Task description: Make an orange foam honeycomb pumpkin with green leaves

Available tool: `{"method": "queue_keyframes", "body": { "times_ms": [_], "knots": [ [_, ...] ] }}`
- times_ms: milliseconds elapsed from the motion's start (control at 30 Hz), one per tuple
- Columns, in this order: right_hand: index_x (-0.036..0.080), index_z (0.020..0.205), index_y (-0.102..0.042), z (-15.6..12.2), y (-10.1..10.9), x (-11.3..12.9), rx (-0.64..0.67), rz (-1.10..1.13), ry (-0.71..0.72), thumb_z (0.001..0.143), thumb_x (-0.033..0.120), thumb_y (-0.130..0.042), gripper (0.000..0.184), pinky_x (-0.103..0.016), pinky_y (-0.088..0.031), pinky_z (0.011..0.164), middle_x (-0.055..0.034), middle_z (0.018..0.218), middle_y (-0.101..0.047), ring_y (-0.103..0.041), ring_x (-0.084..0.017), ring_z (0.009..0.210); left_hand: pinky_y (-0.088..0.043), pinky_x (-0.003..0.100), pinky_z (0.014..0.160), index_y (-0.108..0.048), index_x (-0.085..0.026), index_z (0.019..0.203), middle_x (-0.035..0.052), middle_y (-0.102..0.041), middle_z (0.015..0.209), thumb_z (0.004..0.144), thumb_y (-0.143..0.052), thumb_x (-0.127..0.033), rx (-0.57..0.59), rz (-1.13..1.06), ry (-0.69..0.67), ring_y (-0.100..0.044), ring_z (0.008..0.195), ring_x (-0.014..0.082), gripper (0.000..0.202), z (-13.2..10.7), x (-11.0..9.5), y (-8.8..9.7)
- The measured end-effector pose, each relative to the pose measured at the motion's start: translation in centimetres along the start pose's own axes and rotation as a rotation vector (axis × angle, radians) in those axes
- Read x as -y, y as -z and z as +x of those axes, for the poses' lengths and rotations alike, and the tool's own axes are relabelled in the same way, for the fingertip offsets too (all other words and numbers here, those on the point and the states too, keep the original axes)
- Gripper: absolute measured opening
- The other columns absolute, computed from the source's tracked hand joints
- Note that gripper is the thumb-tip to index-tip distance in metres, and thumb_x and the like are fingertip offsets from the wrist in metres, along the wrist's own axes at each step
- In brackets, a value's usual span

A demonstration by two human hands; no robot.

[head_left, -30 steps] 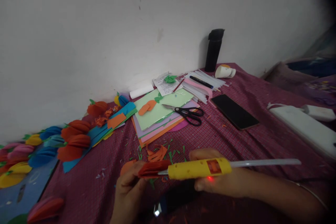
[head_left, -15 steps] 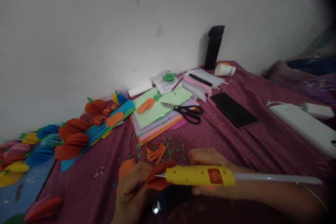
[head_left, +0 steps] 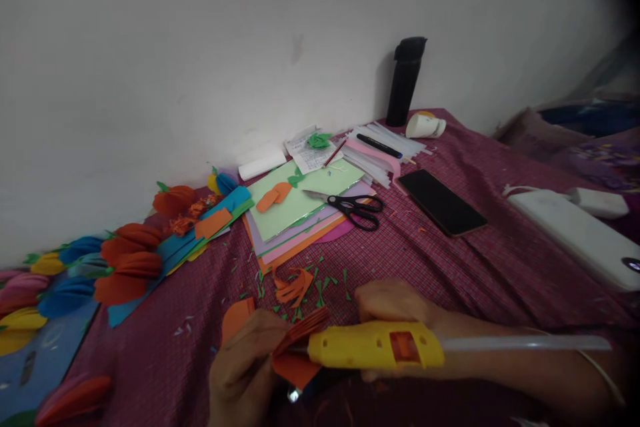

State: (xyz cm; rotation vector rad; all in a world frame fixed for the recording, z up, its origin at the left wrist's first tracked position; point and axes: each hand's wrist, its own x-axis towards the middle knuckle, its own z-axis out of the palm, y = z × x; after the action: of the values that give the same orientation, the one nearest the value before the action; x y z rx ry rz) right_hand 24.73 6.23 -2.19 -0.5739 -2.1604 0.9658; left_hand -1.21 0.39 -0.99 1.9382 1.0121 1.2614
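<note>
While the left hand, grip clamped on the orange folded paper at 6 o'clock, fans its leaves apart, the right hand, closed round the yellow glue gun, holds it level so the nozzle meets the crease; scissors lie toward 12 o'clock.

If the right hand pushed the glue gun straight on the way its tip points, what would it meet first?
The glue gun in the right hand would first meet the folded orange paper in the left hand; its tip looks nearly touching, though depth is unclear.
</note>
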Motion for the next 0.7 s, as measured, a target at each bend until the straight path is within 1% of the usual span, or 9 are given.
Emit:
{"method": "queue_keyframes", "body": {
  "times_ms": [100,167,233,400,467,567,633,700],
  "knots": [
    [0.017,0.064,-0.049,0.0,0.0,-0.1,-0.01,0.005,0.011,0.077,0.062,-0.068,0.05,-0.023,-0.024,0.049,0.0058,0.06,-0.041,-0.035,-0.007,0.053,-0.054,0.022,0.065,-0.073,-0.028,0.104,-0.0002,-0.074,0.085,0.087,-0.063,-0.015,-0.021,0.048,0.018,-0.066,0.074,0.0139,0.023,-0.1,0.0,0.1],
    [0.017,0.065,-0.05,0.1,0.1,-0.1,-0.01,-0.004,0.0,0.077,0.06,-0.069,0.049,-0.023,-0.024,0.049,0.0057,0.06,-0.041,-0.035,-0.007,0.053,-0.054,0.022,0.064,-0.073,-0.031,0.108,-0.0007,-0.075,0.089,0.087,-0.063,-0.015,-0.048,0.066,0.038,-0.067,0.075,0.014,0.028,-0.1,0.0,0.2],
    [0.017,0.064,-0.05,0.2,0.2,0.0,-0.021,-0.016,-0.001,0.077,0.061,-0.068,0.049,-0.023,-0.023,0.049,0.0056,0.059,-0.04,-0.035,-0.007,0.053,-0.055,0.023,0.065,-0.073,-0.033,0.11,-0.0008,-0.077,0.092,0.087,-0.064,-0.017,-0.066,0.055,0.053,-0.067,0.076,0.0149,0.029,-0.3,0.0,0.3],
    [0.017,0.063,-0.05,0.3,0.3,0.1,-0.008,-0.052,-0.007,0.081,0.063,-0.063,0.051,-0.025,-0.024,0.05,0.0049,0.059,-0.041,-0.035,-0.008,0.053,-0.056,0.023,0.066,-0.076,-0.029,0.1,-0.0006,-0.079,0.094,0.084,-0.068,-0.022,-0.126,0.011,0.099,-0.069,0.079,0.0167,0.02,-0.9,0.1,0.7],
    [0.017,0.063,-0.049,0.3,0.3,0.0,-0.009,-0.051,-0.004,0.081,0.063,-0.062,0.051,-0.024,-0.023,0.05,0.0051,0.059,-0.04,-0.034,-0.008,0.053,-0.057,0.024,0.069,-0.077,-0.029,0.101,-0.0004,-0.079,0.097,0.084,-0.069,-0.024,-0.145,0.01,0.095,-0.07,0.083,0.018,0.02,-1.1,0.1,0.8],
    [0.018,0.062,-0.048,0.3,0.3,-0.1,-0.032,-0.054,0.024,0.082,0.063,-0.062,0.051,-0.024,-0.022,0.049,0.0057,0.058,-0.039,-0.033,-0.008,0.051,-0.058,0.026,0.071,-0.077,-0.03,0.103,0.0009,-0.08,0.099,0.083,-0.07,-0.026,-0.142,0.015,0.086,-0.072,0.086,0.0201,0.021,-1.4,0.2,0.9],
    [0.018,0.062,-0.048,0.2,0.1,-0.3,-0.044,-0.062,0.025,0.081,0.063,-0.063,0.051,-0.024,-0.022,0.049,0.0057,0.058,-0.039,-0.032,-0.008,0.051,-0.058,0.026,0.071,-0.077,-0.03,0.105,0.0013,-0.08,0.1,0.082,-0.071,-0.027,-0.166,-0.005,0.106,-0.072,0.088,0.0211,0.024,-1.6,0.4,0.9],
    [0.018,0.062,-0.048,0.1,0.0,-0.5,-0.047,-0.073,0.007,0.079,0.063,-0.065,0.051,-0.024,-0.021,0.049,0.0057,0.058,-0.039,-0.032,-0.008,0.052,-0.058,0.028,0.071,-0.077,-0.03,0.104,0.0019,-0.079,0.102,0.081,-0.073,-0.028,-0.196,-0.032,0.133,-0.072,0.088,0.0224,0.024,-2.0,0.6,0.9]
  ]
}}
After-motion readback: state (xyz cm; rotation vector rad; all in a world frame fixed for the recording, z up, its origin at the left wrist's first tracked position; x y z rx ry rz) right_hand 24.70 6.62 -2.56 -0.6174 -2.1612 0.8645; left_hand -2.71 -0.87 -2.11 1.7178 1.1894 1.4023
